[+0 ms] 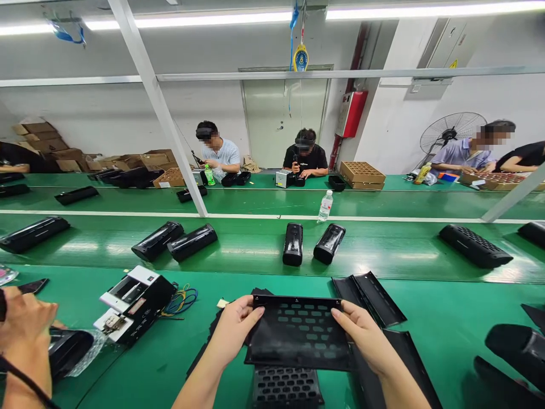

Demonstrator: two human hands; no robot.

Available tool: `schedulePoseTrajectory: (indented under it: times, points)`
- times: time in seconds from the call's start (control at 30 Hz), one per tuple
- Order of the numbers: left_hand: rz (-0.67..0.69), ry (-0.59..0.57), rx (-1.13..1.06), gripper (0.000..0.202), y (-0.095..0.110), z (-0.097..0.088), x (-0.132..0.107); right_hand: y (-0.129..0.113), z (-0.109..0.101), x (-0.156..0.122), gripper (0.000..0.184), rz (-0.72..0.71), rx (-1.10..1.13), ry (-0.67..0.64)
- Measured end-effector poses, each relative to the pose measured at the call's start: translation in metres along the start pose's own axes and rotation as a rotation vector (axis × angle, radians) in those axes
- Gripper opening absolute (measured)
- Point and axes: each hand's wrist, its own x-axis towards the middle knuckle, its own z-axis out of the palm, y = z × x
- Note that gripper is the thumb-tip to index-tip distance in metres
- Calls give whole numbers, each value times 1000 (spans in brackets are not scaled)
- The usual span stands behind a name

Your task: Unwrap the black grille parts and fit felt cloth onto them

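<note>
My left hand [237,321] and my right hand [356,319] grip the upper corners of a black perforated panel [300,335], thumbs on its near face. Rows of slots run across the panel, and green shows through some of them. Just below it lies a black grille [287,389] with rounded holes. Black flat pieces stick out behind my left hand, partly hidden. By my right hand rest several long black panels [380,298], one of them [411,363] running under my forearm.
A white-and-black device [135,301] with coiled wires [183,298] stands at left, near a co-worker's hand [28,324] and a bagged black housing [70,349]. Ahead, black housings [293,244] lie on a green conveyor [247,244]; a bottle [325,205] stands beyond. Several people sit across.
</note>
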Motion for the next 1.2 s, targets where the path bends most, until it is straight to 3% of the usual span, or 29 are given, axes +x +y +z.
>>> schedulePoseTrajectory:
  times: [0.1,0.37,0.53,0.93,1.2]
  points:
    - [-28,20,-51,31,7,2,-1,-9,-2,-2,42,-61,-62,-61]
    - [-47,109,-76,58,22,-1,-6,-36,-7,-11,49,-119,-40,16]
    - [-33,160,-71,55,24,-2,-5,-40,-7,-13,46,-118,16,-22]
    - [-86,134,-126,56,24,0,0,-47,-6,-15,52,-56,209,-89]
    - [-147,76,-208,56,27,6,5,-37,-14,-10,54,6,122,41]
